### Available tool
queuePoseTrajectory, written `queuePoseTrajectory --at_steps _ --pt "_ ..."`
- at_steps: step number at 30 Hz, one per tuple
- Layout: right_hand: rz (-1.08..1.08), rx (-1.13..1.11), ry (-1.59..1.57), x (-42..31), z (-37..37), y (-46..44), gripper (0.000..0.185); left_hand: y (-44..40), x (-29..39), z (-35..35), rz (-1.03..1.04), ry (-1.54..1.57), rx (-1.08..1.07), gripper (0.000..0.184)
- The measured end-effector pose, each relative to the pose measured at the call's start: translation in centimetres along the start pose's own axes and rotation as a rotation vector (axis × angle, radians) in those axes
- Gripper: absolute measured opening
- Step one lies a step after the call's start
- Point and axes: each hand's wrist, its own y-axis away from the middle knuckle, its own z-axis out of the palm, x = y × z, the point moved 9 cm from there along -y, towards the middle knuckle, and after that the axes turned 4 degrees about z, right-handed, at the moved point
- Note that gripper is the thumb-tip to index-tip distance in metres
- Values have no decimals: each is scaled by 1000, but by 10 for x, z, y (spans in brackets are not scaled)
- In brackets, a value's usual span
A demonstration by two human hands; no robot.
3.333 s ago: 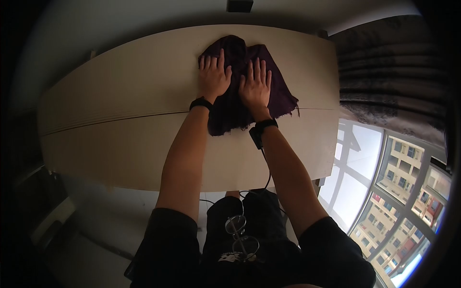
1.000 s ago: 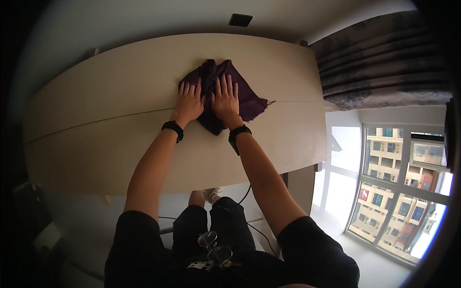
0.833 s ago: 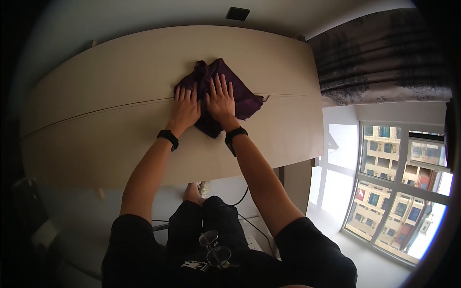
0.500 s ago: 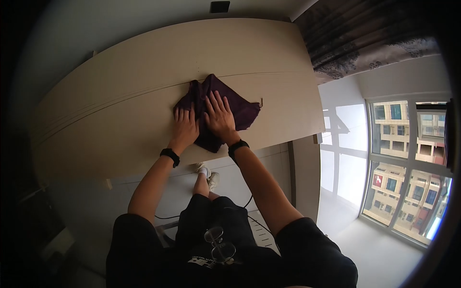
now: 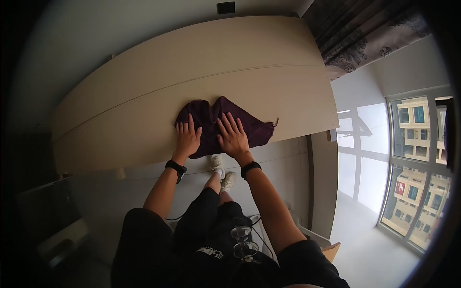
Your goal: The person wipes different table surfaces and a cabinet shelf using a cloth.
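A dark purple cloth lies rumpled on the pale wooden table, close to its near edge. On the cloth's left part rests my left hand, laid flat with the fingers stretched forward. My right hand presses on the right part, palm down and fingers slightly spread. A fold stands up between the two hands. The cloth's right corner, with a small loop at its tip, reaches out beyond my right hand. Each wrist wears a black band.
A long seam runs across the tabletop. Dark patterned curtains hang at the far right, with a window below them. My feet stand on the floor by the near edge. Eyeglasses hang on my shirt.
Both hands have drawn the cloth toward me, from the seam to the table's near edge. The view has shifted a little. Both palms stay on the cloth.
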Motion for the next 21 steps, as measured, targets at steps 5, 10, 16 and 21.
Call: queuePoseTrajectory --at_steps 5,10,16,21 --pt "132 69 27 0 5 -20 57 -57 -30 3 -62 -87 46 74" --pt "191 79 68 -1 15 -74 58 -102 -54 -11 -75 -55 43 73" --pt "210 91 103 -6 26 -133 58 -160 -83 -29 -4 -51 93 72" --pt "229 85 128 -11 33 -174 56 -205 -101 -28 -25 -76 65 72"
